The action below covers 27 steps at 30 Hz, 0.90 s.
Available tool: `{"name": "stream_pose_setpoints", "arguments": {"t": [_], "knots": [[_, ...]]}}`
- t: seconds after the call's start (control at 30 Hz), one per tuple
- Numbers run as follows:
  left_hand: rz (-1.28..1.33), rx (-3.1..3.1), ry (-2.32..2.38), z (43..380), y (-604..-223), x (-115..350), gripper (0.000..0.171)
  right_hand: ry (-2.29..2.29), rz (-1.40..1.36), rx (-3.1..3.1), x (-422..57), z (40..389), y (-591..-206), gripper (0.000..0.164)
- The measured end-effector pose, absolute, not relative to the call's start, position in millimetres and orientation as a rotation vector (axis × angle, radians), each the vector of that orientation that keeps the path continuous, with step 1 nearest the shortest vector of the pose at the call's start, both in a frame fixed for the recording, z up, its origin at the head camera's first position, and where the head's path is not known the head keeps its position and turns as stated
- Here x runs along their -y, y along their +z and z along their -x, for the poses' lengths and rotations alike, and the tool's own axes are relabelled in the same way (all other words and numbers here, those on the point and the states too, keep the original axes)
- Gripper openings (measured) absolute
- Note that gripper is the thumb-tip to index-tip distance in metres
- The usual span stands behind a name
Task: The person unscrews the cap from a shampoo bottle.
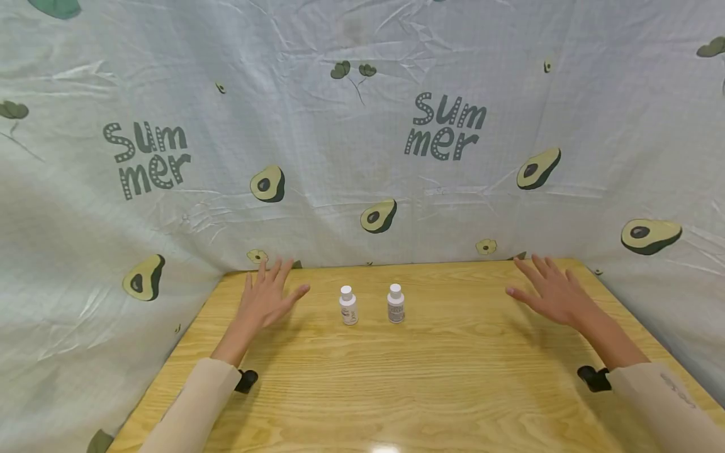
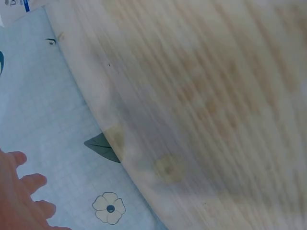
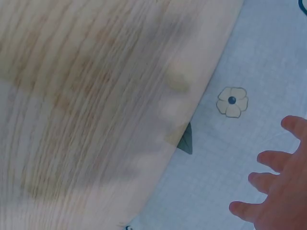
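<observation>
Two small white bottles with white caps stand upright near the table's middle. The left bottle has a label with dark print; the right bottle carries a greyer label. My left hand is held over the table's left side, fingers spread, thumb pointing toward the left bottle. On the far right, my right hand is spread over the table, well apart from the right bottle. Neither hand holds anything. Fingertips of each hand show at the edge of its own wrist view.
The wooden table has visible grain and a light reflection at its front. Behind and beside it hangs a pale cloth printed with avocados, flowers and the word "summer". Dark straps with cameras sit at both wrists.
</observation>
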<state>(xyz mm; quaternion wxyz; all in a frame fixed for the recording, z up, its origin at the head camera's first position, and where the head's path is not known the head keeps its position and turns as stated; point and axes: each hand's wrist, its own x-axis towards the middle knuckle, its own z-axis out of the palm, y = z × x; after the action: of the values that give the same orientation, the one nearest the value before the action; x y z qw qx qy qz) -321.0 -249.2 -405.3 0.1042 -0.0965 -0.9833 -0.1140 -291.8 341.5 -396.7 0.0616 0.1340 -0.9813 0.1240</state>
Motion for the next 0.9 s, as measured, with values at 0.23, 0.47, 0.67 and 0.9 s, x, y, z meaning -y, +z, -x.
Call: {"name": "stream_pose_setpoints", "arguments": {"t": [0.23,0.47,0.67,0.9], "knots": [[0.276,2.876,-0.349,305,-408,245,0.086,0.396,-0.428,2.957,-335,280,-406,0.081],[0.3,2.865,-0.387,289,-410,238,0.085,0.427,-0.444,2.971,-322,269,-410,0.082],[0.321,2.867,-0.361,273,-411,228,0.088,0.442,-0.506,2.949,-311,259,-411,0.08],[0.375,2.896,-0.361,258,-412,211,0.082,0.463,-0.595,2.93,-294,251,-408,0.079]]}}
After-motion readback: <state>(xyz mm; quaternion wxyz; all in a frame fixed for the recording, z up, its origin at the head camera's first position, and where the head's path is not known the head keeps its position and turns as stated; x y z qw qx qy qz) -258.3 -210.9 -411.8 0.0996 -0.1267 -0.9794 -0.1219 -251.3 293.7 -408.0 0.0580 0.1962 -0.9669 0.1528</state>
